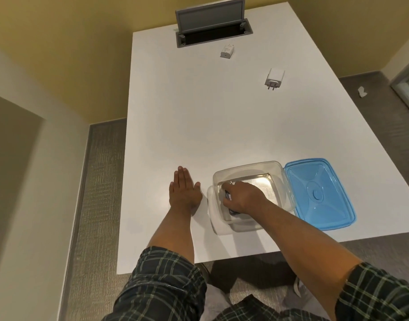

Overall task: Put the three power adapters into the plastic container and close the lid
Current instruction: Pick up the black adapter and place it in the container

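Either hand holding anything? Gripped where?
Right hand, inside the container, closes on an adapter; exact grip spot hidden. Left hand lies flat, holding nothing.

Blue lid (pixel 319 193), white adapters (pixel 274 78), dark plaid sleeves (pixel 162 281).

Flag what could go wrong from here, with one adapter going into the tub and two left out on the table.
1. The right hand is inside the clear container, unbraced by the flat left hand; pulling out could drag it.
2. The two adapters, one mid-table and one by the open cable hatch, need long reaches; the far one might get knocked into the hatch.
3. The blue lid sits near the table edge and could be nudged off.
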A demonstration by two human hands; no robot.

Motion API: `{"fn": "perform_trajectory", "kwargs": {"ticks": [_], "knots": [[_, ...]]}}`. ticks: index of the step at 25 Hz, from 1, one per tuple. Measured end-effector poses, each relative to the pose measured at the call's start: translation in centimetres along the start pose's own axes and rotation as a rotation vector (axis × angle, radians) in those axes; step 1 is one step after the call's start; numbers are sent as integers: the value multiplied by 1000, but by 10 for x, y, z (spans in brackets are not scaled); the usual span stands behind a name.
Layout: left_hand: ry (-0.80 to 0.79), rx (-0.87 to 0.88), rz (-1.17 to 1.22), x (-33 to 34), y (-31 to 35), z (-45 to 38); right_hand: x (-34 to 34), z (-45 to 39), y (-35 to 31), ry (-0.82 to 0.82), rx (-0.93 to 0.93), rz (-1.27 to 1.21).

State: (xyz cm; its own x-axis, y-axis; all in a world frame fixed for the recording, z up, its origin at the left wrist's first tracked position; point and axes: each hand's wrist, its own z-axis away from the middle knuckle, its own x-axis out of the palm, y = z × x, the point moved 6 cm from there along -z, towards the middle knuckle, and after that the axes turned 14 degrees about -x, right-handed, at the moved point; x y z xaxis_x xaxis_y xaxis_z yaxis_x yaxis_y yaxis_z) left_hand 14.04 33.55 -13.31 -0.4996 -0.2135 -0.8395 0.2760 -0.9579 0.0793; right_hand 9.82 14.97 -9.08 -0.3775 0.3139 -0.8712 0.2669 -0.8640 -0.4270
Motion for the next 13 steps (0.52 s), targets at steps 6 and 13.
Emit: {"fn": "perform_trajectory", "kwargs": {"ticks": [6, 13], "knots": [[103, 8, 3, 1, 1, 0, -4, -4, -2, 33, -102, 150], [184, 23, 22, -1, 2, 3, -20, 4, -15, 202, -194, 358]]}}
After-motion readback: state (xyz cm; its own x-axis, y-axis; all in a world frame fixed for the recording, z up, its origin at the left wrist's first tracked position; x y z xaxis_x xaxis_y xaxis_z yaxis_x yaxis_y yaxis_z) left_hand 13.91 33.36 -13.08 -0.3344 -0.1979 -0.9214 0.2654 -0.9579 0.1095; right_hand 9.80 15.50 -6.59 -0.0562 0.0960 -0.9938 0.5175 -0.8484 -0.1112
